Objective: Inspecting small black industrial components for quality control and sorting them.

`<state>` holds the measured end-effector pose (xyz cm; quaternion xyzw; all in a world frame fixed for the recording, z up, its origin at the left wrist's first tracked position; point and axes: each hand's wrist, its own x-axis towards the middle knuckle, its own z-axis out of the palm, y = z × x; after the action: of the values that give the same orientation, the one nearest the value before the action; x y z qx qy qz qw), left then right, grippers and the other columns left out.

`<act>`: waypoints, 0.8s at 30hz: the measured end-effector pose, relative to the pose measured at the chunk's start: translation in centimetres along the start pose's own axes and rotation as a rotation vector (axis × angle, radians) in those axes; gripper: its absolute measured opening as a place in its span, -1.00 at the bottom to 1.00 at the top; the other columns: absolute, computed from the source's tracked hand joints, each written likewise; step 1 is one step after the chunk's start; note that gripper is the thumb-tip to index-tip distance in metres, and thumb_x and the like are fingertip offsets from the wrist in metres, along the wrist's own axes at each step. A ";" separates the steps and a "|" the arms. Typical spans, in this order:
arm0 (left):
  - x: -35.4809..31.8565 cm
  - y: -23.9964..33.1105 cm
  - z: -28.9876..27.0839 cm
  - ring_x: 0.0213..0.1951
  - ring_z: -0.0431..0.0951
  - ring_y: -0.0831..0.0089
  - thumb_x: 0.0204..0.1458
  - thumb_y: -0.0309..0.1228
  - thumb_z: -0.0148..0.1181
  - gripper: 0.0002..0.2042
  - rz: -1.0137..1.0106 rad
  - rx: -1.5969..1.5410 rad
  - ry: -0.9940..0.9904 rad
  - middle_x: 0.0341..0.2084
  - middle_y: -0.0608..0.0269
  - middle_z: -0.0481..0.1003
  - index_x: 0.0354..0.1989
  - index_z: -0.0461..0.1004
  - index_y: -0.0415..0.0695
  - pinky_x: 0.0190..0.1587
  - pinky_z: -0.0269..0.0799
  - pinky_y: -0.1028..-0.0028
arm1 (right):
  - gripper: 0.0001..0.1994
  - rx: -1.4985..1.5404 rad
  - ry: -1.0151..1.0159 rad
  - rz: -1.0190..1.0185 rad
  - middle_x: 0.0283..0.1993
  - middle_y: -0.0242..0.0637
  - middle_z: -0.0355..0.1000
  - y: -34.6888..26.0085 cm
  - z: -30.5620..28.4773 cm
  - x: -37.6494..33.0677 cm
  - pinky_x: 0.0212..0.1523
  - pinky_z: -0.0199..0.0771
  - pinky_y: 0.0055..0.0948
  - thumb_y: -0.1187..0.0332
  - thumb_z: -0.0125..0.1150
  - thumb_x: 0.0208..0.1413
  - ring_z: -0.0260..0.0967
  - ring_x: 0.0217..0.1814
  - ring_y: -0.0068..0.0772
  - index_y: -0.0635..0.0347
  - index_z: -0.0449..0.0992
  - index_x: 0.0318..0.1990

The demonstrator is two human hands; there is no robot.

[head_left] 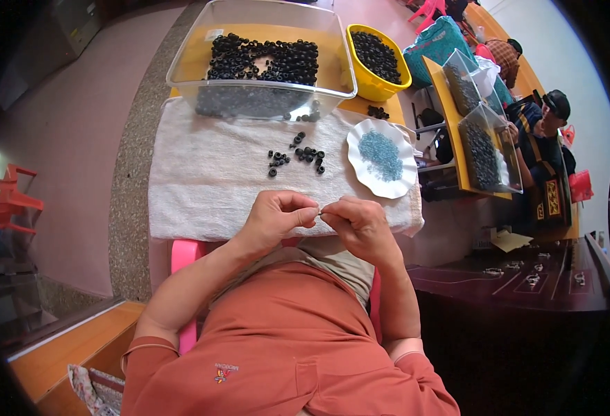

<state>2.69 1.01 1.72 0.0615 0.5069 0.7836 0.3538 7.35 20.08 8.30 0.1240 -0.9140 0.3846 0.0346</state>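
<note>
My left hand (276, 216) and my right hand (362, 224) meet in front of my body at the near edge of a white towel (204, 173). Both are closed in a pinch, fingertips almost touching. Whatever lies between them is too small to name. Just beyond, several small black round parts (308, 154), some with a hole, lie loose on the towel. To the right of these stands a white wavy-rimmed plate (403, 186), heaped with tiny clear bluish pieces (381, 156).
A large clear plastic bin (267, 84) of black parts stands at the far side, beside a yellow tub (403, 75) of similar parts. Two people work at another table (450, 125) on the right. A red plastic chair (6, 201) stands far left.
</note>
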 end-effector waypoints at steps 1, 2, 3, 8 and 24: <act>0.0 -0.1 0.1 -0.33 0.60 0.57 0.08 -0.49 0.27 -0.86 0.024 0.001 0.011 -0.36 0.28 0.58 -0.20 0.55 -0.24 -0.32 0.57 0.61 | -0.95 0.016 0.023 -0.028 -0.53 -0.18 0.42 0.1 0.2 0.0 -0.50 0.33 -0.33 0.50 0.31 0.00 0.39 -0.53 -0.17 0.25 0.57 -0.37; 0.0 -0.1 0.2 -0.33 0.60 0.57 0.08 -0.49 0.27 -0.86 0.048 0.001 0.020 -0.36 0.28 0.58 -0.20 0.56 -0.24 -0.32 0.56 0.62 | -0.95 0.016 0.026 -0.027 -0.53 -0.18 0.42 0.3 0.4 -0.1 -0.50 0.33 -0.33 0.50 0.31 0.00 0.39 -0.53 -0.17 0.25 0.57 -0.37; 0.1 -0.1 0.2 -0.33 0.60 0.57 0.08 -0.49 0.27 -0.86 0.048 0.003 0.018 -0.36 0.28 0.58 -0.20 0.56 -0.24 -0.32 0.56 0.62 | -0.95 -0.033 0.054 -0.054 -0.53 -0.19 0.42 0.4 0.5 -0.2 -0.51 0.32 -0.32 0.49 0.30 0.00 0.39 -0.53 -0.17 0.24 0.56 -0.37; 0.3 -1.0 0.0 -0.34 0.60 0.55 0.10 -0.48 0.25 -0.87 0.180 0.050 0.091 -0.37 0.25 0.58 -0.22 0.55 -0.27 -0.27 0.57 0.58 | -0.95 -0.307 0.137 -0.156 -0.55 -0.23 0.37 -0.2 1.8 -0.6 -0.54 0.31 -0.27 0.49 0.26 0.01 0.37 -0.57 -0.18 0.17 0.54 -0.35; 0.1 -0.7 0.5 -0.34 0.60 0.54 0.14 -0.47 0.21 -0.88 0.077 -0.122 0.099 -0.35 0.25 0.57 -0.21 0.54 -0.26 -0.22 0.59 0.54 | -0.92 -0.216 0.014 -0.143 -0.53 -0.25 0.38 0.3 0.5 0.5 -0.55 0.32 -0.30 0.50 0.26 -0.01 0.40 -0.55 -0.19 0.16 0.55 -0.33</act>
<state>3.18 1.67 1.36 0.0203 0.4723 0.8282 0.3011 6.81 19.89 7.81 0.1817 -0.9388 0.2812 0.0815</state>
